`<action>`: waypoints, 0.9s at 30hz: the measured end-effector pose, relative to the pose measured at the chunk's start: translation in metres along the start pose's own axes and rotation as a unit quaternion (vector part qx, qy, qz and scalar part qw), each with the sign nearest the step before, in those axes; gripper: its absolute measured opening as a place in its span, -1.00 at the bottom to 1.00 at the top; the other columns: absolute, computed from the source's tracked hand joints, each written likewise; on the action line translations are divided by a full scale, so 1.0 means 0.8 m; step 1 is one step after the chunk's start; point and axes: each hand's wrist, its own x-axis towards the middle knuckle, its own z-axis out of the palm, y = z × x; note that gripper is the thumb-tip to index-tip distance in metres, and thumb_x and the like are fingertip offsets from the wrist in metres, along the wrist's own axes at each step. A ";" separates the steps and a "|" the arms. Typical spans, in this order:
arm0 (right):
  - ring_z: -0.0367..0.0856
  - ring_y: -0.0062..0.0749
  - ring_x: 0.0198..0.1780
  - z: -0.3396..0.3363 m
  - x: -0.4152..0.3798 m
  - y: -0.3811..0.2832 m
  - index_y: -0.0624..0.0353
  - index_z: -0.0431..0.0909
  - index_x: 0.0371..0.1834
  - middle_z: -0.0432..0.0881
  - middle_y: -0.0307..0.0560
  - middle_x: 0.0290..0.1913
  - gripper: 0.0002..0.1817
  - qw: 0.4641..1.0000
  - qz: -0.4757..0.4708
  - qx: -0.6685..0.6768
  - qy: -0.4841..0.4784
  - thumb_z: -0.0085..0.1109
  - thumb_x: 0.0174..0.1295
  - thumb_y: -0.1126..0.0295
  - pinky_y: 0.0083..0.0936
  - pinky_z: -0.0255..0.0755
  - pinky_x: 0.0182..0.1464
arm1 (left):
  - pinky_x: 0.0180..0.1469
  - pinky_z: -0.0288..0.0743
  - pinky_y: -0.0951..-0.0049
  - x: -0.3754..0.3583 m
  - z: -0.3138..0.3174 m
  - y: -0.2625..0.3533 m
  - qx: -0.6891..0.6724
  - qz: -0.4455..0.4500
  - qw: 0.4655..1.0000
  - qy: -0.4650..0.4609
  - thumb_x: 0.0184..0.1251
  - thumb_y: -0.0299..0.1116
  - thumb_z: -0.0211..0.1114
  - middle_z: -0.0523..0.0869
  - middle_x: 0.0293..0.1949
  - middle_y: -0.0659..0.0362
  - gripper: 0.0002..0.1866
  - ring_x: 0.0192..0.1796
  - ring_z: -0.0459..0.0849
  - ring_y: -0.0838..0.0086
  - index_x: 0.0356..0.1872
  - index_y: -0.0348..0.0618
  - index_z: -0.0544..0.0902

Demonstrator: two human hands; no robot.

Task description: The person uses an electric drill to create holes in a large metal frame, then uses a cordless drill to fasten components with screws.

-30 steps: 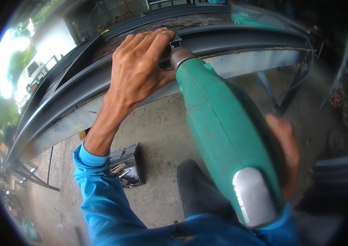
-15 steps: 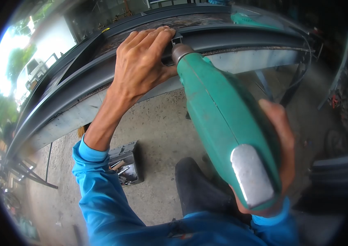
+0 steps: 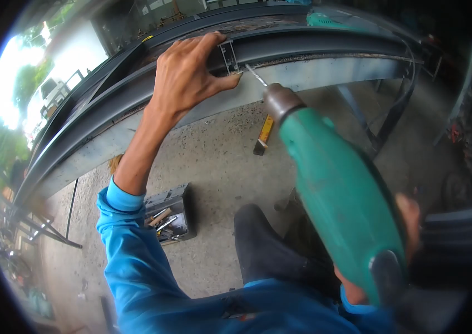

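My left hand [image 3: 186,75] grips a small metal bracket [image 3: 229,58], with the fingers over its top and the thumb below. The bracket sits against the dark steel beam [image 3: 286,45] of a frame. A green power drill [image 3: 339,189] is in my right hand [image 3: 408,220], which its body partly hides. From the brown chuck of the drill a thin drill bit [image 3: 256,74] points toward the bracket. The bit's tip is just right of the bracket and apart from it.
A toolbox [image 3: 187,222] with several hand tools stands on the concrete floor. Beneath the beam lies a yellow level-like bar [image 3: 265,133]. Behind the beam rests another green power tool [image 3: 325,21]. A support leg [image 3: 358,114] stands at the right.
The drill has drawn back from the bracket, down and to the right, so its bit now shows. My left hand keeps its place, its thumb and fingers more spread around the bracket.
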 end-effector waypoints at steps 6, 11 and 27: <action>0.54 -0.18 0.04 -0.026 -0.001 0.020 0.45 0.20 0.35 0.43 0.17 0.19 -0.20 0.998 0.008 -0.059 -0.022 0.23 -0.03 0.40 -0.35 0.42 0.13 | -0.16 0.64 0.39 0.061 -0.045 -0.097 -0.324 -0.284 0.887 -0.163 0.23 0.00 0.32 0.76 -0.26 0.13 -0.48 -0.19 0.75 0.40 0.02 -0.24 0.63; 0.49 -0.14 0.17 -0.007 0.001 0.039 0.48 0.14 0.39 0.40 0.22 0.21 -0.17 0.990 0.119 0.068 -0.028 0.13 -0.08 0.49 -0.33 0.35 0.23 | -0.14 0.64 0.40 0.061 -0.009 -0.133 -0.091 -0.324 0.893 -0.300 0.32 -0.18 0.23 0.76 -0.23 0.10 -0.62 -0.17 0.75 0.38 0.02 -0.25 0.63; 0.47 -0.27 0.10 0.021 0.023 0.054 0.46 0.15 0.37 0.41 0.14 0.17 -0.13 0.998 0.022 0.008 -0.055 0.09 -0.18 0.51 -0.41 0.30 0.23 | 0.01 0.22 0.22 -0.018 0.033 0.014 0.187 -0.122 0.969 0.105 -0.36 0.62 0.32 0.56 -0.34 0.10 0.04 -0.18 0.48 0.32 -0.08 -0.22 0.64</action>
